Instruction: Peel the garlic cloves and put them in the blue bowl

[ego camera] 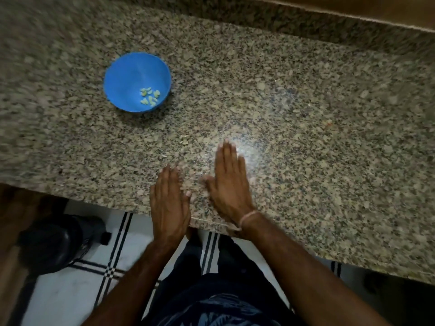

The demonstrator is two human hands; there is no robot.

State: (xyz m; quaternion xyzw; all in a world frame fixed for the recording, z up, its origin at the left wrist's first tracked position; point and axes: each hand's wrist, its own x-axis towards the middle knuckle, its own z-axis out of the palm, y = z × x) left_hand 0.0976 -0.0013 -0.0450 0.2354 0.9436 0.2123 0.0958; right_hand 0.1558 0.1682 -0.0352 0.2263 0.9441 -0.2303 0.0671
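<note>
On granite tabletop (306, 114), far left: blue bowl (131, 71) holding peeled garlic cloves (150, 96). Left hand (169, 208), right hand (228, 184) flat near front edge, fingers (227, 156) straight, holding nothing. Peel scraps (184, 140) just beyond. Risk: careless sweep flicks scraps into bowl or onto floor (70, 297).

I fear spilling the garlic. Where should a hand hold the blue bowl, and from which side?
Probably the near-right rim of the blue bowl, left hand coming from the front: the bowl stands upright and that thin edge is nearest. Keep the thumb above the garlic cloves.
</note>
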